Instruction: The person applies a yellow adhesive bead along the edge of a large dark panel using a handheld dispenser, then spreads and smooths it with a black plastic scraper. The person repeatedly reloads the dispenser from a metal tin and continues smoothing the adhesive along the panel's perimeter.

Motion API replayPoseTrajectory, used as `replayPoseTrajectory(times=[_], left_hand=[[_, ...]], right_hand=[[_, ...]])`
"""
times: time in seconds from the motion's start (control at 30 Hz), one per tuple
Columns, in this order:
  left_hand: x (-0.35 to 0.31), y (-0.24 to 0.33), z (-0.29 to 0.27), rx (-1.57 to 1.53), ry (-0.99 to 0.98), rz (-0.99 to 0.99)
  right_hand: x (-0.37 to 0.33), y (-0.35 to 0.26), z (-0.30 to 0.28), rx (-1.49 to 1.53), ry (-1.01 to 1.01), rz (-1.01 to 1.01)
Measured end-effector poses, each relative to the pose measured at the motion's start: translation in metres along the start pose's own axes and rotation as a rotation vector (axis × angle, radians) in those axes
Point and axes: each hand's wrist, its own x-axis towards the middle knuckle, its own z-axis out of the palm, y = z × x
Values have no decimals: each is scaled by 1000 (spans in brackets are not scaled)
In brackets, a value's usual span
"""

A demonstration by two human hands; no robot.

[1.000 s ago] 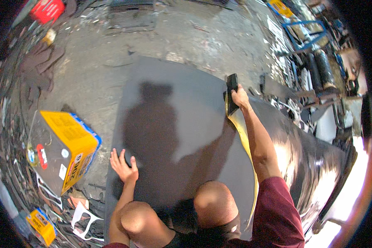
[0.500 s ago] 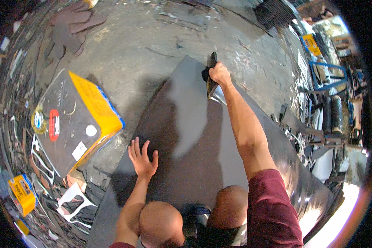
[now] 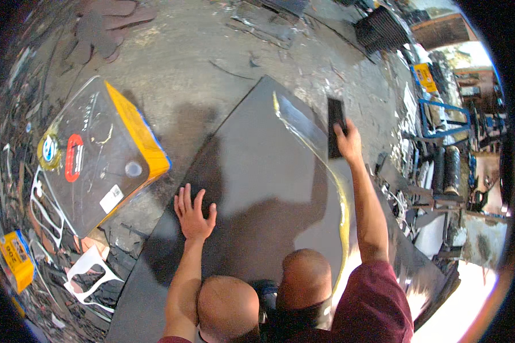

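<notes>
A large dark grey sheet (image 3: pixel 252 154) lies in front of my knees, one corner pointing away. My left hand (image 3: pixel 194 214) rests on its left part, fingers spread. Closed around a flat black rectangular pad (image 3: pixel 335 111), my right hand (image 3: pixel 352 143) is at the sheet's right side. It cannot be told whether the pad touches the sheet. Left of the pad, a shiny wet band (image 3: pixel 303 120) runs along the sheet's right part. A yellowish streak of liquid (image 3: pixel 343 211) edges it and curves down toward my right knee.
To the left stands a big metal can (image 3: pixel 97 154) with yellow sides, a red handle and a round cap. Dark gloves (image 3: pixel 100 28) lie on the floor at the far left. White cut-out scraps (image 3: pixel 88 274) and a small yellow box (image 3: pixel 16 260) are near left. A blue frame (image 3: pixel 446 119) stands right.
My right hand has brought the pad from near the sheet's far corner to the right and slightly nearer. The yellowish streak and wet band now show. My left hand stays on the sheet.
</notes>
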Motion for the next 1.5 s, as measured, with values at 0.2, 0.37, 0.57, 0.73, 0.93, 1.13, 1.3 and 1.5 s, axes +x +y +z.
replayPoseTrajectory(times=[0.2, 0.37, 0.57, 0.73, 0.93, 1.13, 1.3, 1.5], left_hand=[[2, 5, 2, 1, -21, 9], [0, -4, -1, 93, -6, 39], [0, 1, 1, 73, -13, 55], [3, 5, 2, 39, 2, 76], [-3, -5, 1, 48, 4, 45], [0, -3, -4, 96, -14, 31], [-2, 1, 10, 45, -16, 65], [-2, -4, -4, 101, -7, 36]], right_hand=[[-257, 200, -72, -438, -85, 716], [-254, 128, -7, -333, -176, 798], [-93, 87, 27, -35, -48, 600], [41, 46, 38, -238, -192, 313], [-17, 73, 4, -82, -87, 358], [-105, 77, 34, -211, -158, 652], [-1, 123, 20, -99, -79, 459], [-46, 104, 16, -168, -146, 506]])
